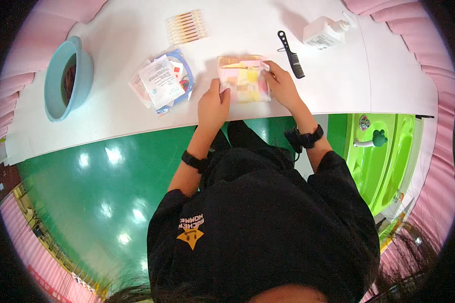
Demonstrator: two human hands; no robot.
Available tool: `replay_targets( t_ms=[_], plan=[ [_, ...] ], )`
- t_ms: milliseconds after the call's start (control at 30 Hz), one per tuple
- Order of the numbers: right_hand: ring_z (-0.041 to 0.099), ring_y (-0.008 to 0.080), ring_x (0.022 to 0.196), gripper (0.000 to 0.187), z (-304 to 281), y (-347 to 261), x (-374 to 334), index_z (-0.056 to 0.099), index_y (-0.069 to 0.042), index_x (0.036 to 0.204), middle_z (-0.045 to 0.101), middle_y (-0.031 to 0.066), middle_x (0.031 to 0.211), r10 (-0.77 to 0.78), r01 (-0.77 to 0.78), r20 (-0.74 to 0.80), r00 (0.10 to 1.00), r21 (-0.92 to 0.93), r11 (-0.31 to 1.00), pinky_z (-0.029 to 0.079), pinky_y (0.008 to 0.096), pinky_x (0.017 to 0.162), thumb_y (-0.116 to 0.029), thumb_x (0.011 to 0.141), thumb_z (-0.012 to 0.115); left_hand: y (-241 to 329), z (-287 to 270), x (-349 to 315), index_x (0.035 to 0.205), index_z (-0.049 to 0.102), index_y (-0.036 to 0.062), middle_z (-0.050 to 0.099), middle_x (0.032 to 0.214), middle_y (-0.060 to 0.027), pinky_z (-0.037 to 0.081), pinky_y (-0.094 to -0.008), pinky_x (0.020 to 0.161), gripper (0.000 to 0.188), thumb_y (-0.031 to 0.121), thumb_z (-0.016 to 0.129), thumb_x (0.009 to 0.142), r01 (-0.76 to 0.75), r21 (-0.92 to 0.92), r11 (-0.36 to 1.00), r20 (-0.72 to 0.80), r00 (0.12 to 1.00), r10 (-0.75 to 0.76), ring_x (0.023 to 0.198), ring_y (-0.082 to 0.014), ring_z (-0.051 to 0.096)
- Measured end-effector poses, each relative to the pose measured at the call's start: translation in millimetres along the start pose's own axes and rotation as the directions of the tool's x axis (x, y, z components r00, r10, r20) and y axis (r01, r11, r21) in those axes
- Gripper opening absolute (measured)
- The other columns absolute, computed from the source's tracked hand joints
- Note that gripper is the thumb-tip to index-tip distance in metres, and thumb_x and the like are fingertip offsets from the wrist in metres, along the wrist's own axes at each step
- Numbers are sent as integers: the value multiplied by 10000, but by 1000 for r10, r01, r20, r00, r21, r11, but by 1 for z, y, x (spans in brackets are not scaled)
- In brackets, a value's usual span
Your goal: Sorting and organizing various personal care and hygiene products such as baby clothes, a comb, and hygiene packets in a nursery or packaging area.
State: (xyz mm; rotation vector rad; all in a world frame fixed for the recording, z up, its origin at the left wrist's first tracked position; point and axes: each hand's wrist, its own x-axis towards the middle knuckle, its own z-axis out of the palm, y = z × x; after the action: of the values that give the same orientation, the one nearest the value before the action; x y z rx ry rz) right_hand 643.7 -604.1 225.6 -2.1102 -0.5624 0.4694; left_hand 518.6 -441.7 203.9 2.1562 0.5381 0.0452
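Observation:
A folded cloth with a pastel patchwork of yellow, pink and white (245, 83) lies at the table's near edge, between my hands. A brownish strip shows along its far side. My left hand (215, 103) grips its left edge with thumb and fingers closed. On the opposite side, my right hand (281, 87) pinches the upper right corner. To the left of the cloth rests a clear packet with a blue rim (188, 81), topped by a white printed paper (162, 81). A black comb (291, 55) is just beyond my right hand.
Cotton swabs (187, 28) lie in a row farther back on the white table (121, 30). A light blue basin (86, 76) holding something dark stands at the left. At the back right is a white pump bottle (324, 33). A bright green sink (361, 161) sits below right.

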Motion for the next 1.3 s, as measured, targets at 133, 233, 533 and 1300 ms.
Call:
replay_targets(
  t_ms=[133,233,533,1300],
  plan=[
    [548,242,564,298,16,13,11,528,-33,1123,544,151,638,-108,91,-105,989,-159,983,416,337,537,-107,834,519,3,9,4,1221,399,49,585,962,-180,468,-440,567,477,132,560,780,-134,133,982,-239,957,163,692,-350,596],
    [578,300,609,283,20,14,9,539,-47,1095,580,163,681,-85,54,-132,988,-222,973,436,366,550,-105,818,526,13,9,4,1271,371,80,548,1125,-168,487,-420,643,530,126,562,778,-55,171,984,-236,967,95,856,-361,598],
    [618,305,778,361,16,3,8,497,-91,1112,572,145,1049,-157,-26,-357,921,-459,888,500,394,621,-169,763,547,17,13,2,1175,452,28,555,1066,-156,398,-450,770,547,289,627,728,-25,459,888,-261,951,163,916,-331,544],
    [533,130,831,359,77,-101,1,514,-22,1061,562,65,927,-254,92,485,837,332,939,443,273,737,-99,736,647,-45,-107,-76,1338,301,18,544,1034,-77,471,-256,755,573,-65,515,813,-20,-707,707,-223,955,-196,899,-133,550]
  ],
)
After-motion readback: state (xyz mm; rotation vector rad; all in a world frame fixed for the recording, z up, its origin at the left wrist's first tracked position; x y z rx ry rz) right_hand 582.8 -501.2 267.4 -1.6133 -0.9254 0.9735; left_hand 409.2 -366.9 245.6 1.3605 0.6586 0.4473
